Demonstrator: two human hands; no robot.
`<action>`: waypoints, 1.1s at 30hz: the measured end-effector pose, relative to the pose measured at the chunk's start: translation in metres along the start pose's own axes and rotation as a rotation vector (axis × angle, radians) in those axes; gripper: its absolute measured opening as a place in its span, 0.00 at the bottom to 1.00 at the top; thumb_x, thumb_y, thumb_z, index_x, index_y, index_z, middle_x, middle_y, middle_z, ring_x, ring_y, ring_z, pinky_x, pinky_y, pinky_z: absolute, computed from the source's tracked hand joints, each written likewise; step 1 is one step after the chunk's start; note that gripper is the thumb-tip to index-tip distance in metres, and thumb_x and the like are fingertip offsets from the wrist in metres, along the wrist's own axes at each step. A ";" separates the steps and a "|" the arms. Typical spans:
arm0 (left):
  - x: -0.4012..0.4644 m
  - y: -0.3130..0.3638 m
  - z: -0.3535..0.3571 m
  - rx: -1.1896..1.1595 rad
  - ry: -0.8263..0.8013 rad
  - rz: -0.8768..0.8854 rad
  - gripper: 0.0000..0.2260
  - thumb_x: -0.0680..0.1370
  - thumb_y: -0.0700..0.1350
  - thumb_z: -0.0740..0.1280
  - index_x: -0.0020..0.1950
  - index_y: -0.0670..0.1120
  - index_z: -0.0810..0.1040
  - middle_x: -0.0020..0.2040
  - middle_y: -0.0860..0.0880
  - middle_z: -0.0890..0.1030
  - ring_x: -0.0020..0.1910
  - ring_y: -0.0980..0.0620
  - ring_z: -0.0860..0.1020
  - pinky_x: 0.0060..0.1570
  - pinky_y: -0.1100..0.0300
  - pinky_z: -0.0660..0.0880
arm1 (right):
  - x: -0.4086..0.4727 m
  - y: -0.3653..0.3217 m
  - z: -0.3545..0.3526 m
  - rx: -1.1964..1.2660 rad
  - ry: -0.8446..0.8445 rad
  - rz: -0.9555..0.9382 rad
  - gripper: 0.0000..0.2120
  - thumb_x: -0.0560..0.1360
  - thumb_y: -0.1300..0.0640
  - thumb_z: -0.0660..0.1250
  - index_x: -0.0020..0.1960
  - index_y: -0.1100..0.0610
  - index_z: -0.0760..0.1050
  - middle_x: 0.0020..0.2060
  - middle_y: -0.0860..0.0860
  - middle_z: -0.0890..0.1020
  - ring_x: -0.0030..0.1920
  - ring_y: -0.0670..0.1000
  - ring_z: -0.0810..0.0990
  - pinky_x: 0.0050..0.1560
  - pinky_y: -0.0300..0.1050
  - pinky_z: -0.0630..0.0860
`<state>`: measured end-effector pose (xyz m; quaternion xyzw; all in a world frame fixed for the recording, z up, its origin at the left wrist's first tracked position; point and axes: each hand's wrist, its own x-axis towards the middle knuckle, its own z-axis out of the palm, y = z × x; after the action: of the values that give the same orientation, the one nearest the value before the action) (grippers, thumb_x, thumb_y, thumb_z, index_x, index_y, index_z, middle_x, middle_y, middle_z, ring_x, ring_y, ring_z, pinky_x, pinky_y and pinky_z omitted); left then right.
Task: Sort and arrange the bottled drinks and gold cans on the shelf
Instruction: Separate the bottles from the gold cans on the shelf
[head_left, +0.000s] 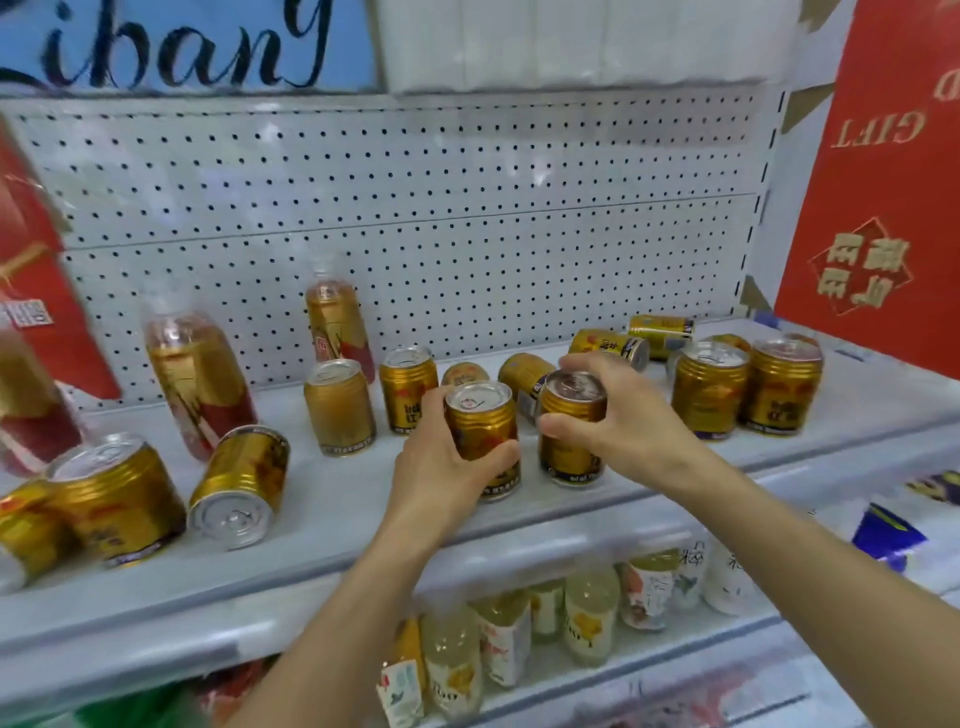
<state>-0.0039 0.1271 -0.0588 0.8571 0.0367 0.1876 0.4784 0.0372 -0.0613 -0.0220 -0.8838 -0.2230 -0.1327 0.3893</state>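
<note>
On the grey shelf (332, 499), my left hand (441, 467) grips an upright gold can (480, 421) near the front edge. Right beside it, my right hand (613, 415) grips a second upright gold can (570, 441) from above and from the right. Several more gold cans stand behind them, and two (709, 387) (782, 387) stand upright at the right. One gold can (241, 483) lies on its side at the left. Two bottled drinks with red and gold labels (200, 374) (337, 327) stand near the pegboard.
A white pegboard (415, 208) backs the shelf. Red gift boxes stand at the far left (31, 270) and at the right (878, 197). More gold cans (109, 499) crowd the left front corner, and two lie toppled at the back right (613, 345). The shelf below holds pale bottled drinks (587, 618).
</note>
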 end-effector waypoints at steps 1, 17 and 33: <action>0.001 0.000 0.000 0.008 0.000 0.000 0.35 0.68 0.54 0.77 0.69 0.57 0.62 0.64 0.56 0.75 0.59 0.56 0.75 0.59 0.57 0.73 | 0.001 0.001 0.002 -0.003 -0.012 -0.006 0.31 0.70 0.47 0.75 0.69 0.53 0.69 0.59 0.45 0.73 0.61 0.47 0.75 0.63 0.49 0.74; -0.021 0.012 -0.030 0.266 0.084 0.122 0.42 0.70 0.62 0.72 0.78 0.55 0.53 0.75 0.55 0.66 0.72 0.56 0.65 0.69 0.55 0.66 | 0.007 -0.025 -0.001 -0.273 0.016 -0.093 0.30 0.75 0.40 0.65 0.73 0.50 0.65 0.70 0.51 0.66 0.71 0.52 0.61 0.69 0.50 0.63; 0.055 -0.029 -0.226 0.266 0.384 -0.036 0.45 0.70 0.54 0.76 0.78 0.49 0.53 0.75 0.48 0.62 0.71 0.48 0.65 0.67 0.48 0.68 | 0.126 -0.163 0.098 0.160 -0.087 -0.170 0.33 0.76 0.48 0.68 0.76 0.52 0.59 0.72 0.51 0.66 0.70 0.51 0.67 0.63 0.45 0.68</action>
<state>-0.0302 0.3384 0.0398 0.8602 0.1669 0.3322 0.3489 0.0708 0.1462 0.0667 -0.8328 -0.3236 -0.1083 0.4358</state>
